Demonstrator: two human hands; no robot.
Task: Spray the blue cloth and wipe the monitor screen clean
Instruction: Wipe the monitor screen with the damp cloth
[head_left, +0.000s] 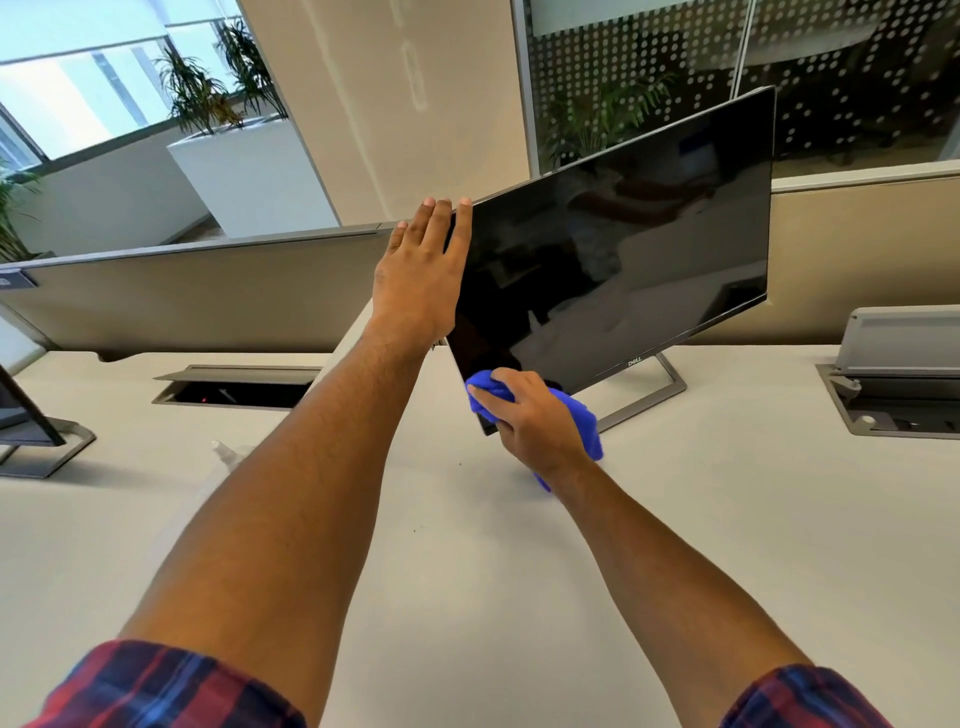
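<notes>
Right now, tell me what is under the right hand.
The bunched blue cloth sits under the right hand, pressed to the monitor's lower left corner. The corner's edge there is covered.

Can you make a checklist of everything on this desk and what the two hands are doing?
Surface: pale desk, a few dark specks.
Job's things: monitor, screen dark; blue cloth at its lower left corner; spray bottle mostly hidden behind the left arm.
Clutter: second monitor at left edge.
Grippers: left hand flat on the monitor's side edge; right hand grips the cloth.
Cables: nothing seen; open cable hatches.
Surroundings: divider panels, potted plants, dotted glass.
</notes>
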